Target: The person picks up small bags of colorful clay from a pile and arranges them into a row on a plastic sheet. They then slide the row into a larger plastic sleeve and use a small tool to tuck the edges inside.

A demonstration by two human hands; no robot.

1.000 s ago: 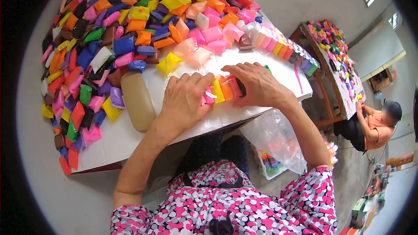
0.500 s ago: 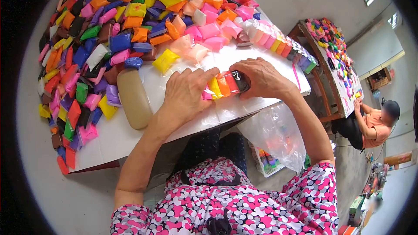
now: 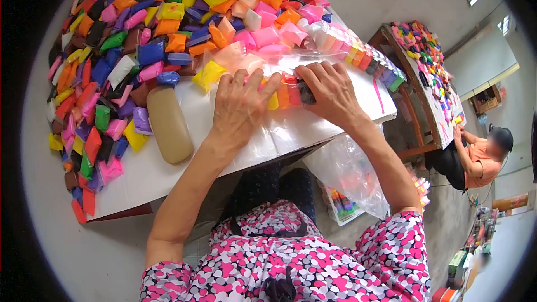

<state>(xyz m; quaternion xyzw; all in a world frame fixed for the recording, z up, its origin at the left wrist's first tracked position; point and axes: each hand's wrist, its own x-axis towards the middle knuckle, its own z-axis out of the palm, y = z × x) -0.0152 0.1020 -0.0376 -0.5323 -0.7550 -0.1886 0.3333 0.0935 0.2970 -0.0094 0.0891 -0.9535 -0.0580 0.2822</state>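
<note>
A short row of small coloured packets (image 3: 284, 96), yellow, orange, red and black, lies in clear plastic film on the white tabletop. My left hand (image 3: 241, 103) is closed over its left end, covering part of the row. At the black end, my right hand (image 3: 331, 90) grips with bent fingers from the right side. Clear film spreads out beyond my fingertips. A yellow packet (image 3: 209, 74) lies just past my left hand, beside pale peach packets (image 3: 230, 54). What is inside the packets cannot be made out.
A big heap of coloured packets (image 3: 151, 53) covers the far left of the table. Near my left forearm lies a beige oblong block (image 3: 170, 126). Packed rows (image 3: 358, 56) sit at right. Below hang a plastic bag (image 3: 355, 173) and basket (image 3: 342, 215). A person (image 3: 485, 159) sits at another table.
Both hands have moved the row slightly away from me across the tabletop. My fingers now lie more over its top, and the clear film reaches farther beyond it.
</note>
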